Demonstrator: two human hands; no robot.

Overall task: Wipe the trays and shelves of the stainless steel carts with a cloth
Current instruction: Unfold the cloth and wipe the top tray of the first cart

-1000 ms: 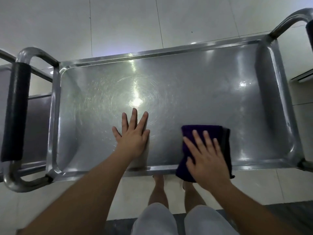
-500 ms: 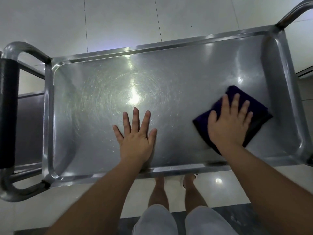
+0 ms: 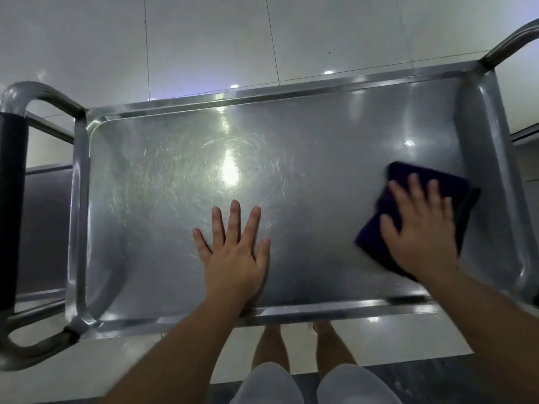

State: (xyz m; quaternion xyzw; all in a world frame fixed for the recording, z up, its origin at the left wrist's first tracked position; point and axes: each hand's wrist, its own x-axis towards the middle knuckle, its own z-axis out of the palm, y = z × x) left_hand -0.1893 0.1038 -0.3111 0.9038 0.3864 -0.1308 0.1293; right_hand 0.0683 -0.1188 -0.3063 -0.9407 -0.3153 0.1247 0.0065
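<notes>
Flatly, right hand (image 3: pixel 421 231) grip released, fingers spread pressing purple cloth (image 3: pixel 420 182) on tray (image 3: pixel 320 135), left hand (image 3: pixel 234 258) grip released, palm down.

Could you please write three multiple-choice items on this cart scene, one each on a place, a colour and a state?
1. Where on the tray does the cloth lie?
A. right end
B. left end
C. far-left corner

2. What colour is the cloth?
A. white
B. dark purple
C. yellow

3. How is the left hand?
A. clenched in a fist
B. gripping the handle
C. flat, fingers spread

Answers: 1 A, the cloth sits near the tray's right wall under the right hand; 2 B, its visible folds are dark purple; 3 C, the palm lies flat on the tray with fingers straight.
</notes>
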